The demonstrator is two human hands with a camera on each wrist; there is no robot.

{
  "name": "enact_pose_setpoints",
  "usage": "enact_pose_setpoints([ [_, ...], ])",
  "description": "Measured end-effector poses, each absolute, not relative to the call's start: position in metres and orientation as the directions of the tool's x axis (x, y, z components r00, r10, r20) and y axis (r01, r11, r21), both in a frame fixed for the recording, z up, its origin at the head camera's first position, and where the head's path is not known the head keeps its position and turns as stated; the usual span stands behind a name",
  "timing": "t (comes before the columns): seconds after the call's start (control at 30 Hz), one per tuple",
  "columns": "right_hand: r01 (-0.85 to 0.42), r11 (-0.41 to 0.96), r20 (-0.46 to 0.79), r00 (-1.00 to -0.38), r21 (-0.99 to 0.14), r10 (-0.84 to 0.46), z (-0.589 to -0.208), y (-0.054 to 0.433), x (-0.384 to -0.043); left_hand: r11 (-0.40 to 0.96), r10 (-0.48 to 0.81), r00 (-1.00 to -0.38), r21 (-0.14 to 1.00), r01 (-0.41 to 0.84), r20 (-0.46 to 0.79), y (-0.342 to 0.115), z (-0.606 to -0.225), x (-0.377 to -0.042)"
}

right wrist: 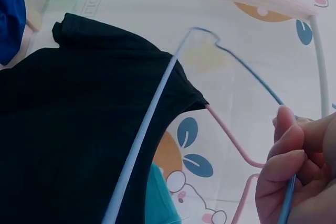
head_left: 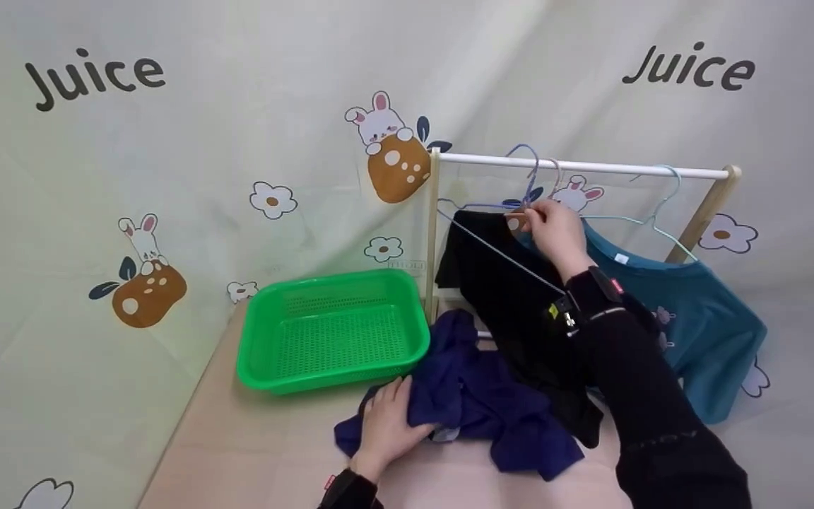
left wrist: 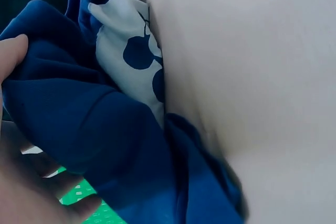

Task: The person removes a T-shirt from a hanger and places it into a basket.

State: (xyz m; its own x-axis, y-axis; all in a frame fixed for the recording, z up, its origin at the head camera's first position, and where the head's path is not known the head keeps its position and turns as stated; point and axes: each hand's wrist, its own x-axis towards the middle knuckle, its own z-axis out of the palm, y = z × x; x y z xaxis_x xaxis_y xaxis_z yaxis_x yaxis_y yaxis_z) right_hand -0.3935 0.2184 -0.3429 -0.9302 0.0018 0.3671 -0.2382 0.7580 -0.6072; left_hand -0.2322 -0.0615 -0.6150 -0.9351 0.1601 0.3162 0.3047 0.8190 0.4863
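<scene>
My right hand (head_left: 555, 230) pinches a blue hanger (head_left: 495, 251) just below its hook, beside the white rail. The hanger's bare frame (right wrist: 142, 129) slants across a black garment (right wrist: 79, 119), which hangs on a pink hanger (right wrist: 228, 137). At the table, a crumpled navy blue garment (head_left: 478, 396) lies partly bunched in my left hand (head_left: 389, 428). The left wrist view shows a fold of blue cloth (left wrist: 89, 114) between the thumb and the loosely bent fingers. A pale patch with dark round prints (left wrist: 128, 56) shows at the garment's edge.
A green plastic basket (head_left: 258, 360) stands left of the garment. The small rack has a white rail (head_left: 591, 165) and wooden posts (head_left: 432, 240). A teal shirt (head_left: 704, 318) hangs on a light green hanger (head_left: 654, 212) at the right. Behind is a printed curtain (head_left: 273, 127).
</scene>
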Motion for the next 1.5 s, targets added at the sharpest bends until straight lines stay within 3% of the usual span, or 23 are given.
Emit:
enact_pose_setpoints([
  [0.17,-0.234,0.79,0.332,-0.942,-0.567,-0.04,-0.354,0.221,-0.394,0.83,0.177,-0.928,0.457,0.32,0.329,-0.055,-0.619,-0.234],
  [0.47,-0.224,0.852,0.315,-0.946,-0.473,-0.073,-0.365,0.221,-0.386,0.862,0.204,-0.954,0.423,0.281,0.218,-0.04,-0.628,-0.244],
  [1.07,-0.362,0.915,0.525,-0.821,-0.179,-0.222,-0.417,0.228,-0.363,0.888,0.208,-0.967,0.386,0.249,0.145,-0.023,-0.658,-0.247],
  [1.5,-0.395,0.913,0.592,-0.761,-0.102,-0.263,-0.443,0.231,-0.347,0.928,0.168,-0.946,0.278,0.246,0.276,-0.019,-0.663,-0.246],
])
